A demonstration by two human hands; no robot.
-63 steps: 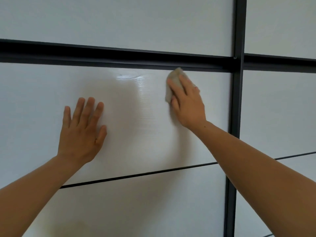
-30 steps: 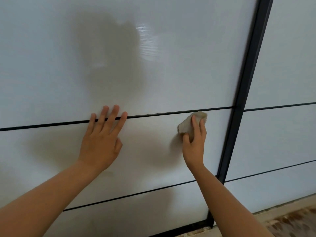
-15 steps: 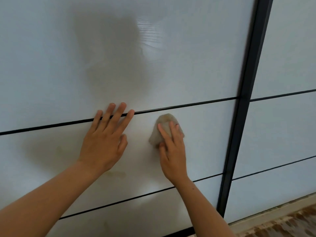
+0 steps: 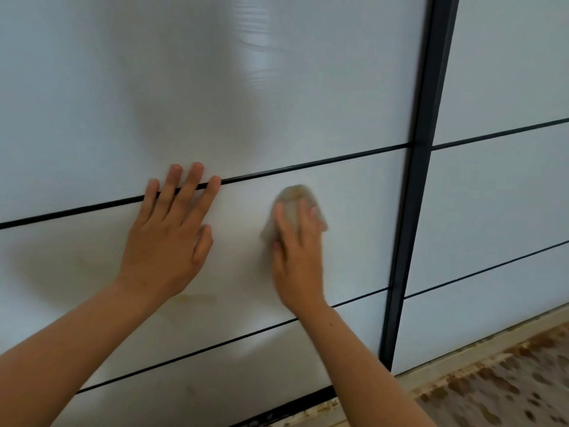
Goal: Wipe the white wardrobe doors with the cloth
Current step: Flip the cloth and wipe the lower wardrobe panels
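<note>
White wardrobe door [image 4: 354, 97]: glossy panels bounded by a black frame post [image 4: 412, 211].
Cloth [image 4: 294, 195]: beige wad, pressed on the middle panel, left of the post.
Right hand [image 4: 297, 260]: fingers laid straight over the cloth, pressing.
Left hand [image 4: 167, 238]: spread flat on the door, farther left of the post; nothing held.
Yellowish smear [image 4: 197, 298]: lower, farther left of the post.
Stroke: overlapping, evenly pressed passes are advised, carried from the post over the smear.

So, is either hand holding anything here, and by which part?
The right hand pins the cloth against the door, fingers laid over its lower half; the top pokes out. The left hand holds nothing, flat on the door.
</note>
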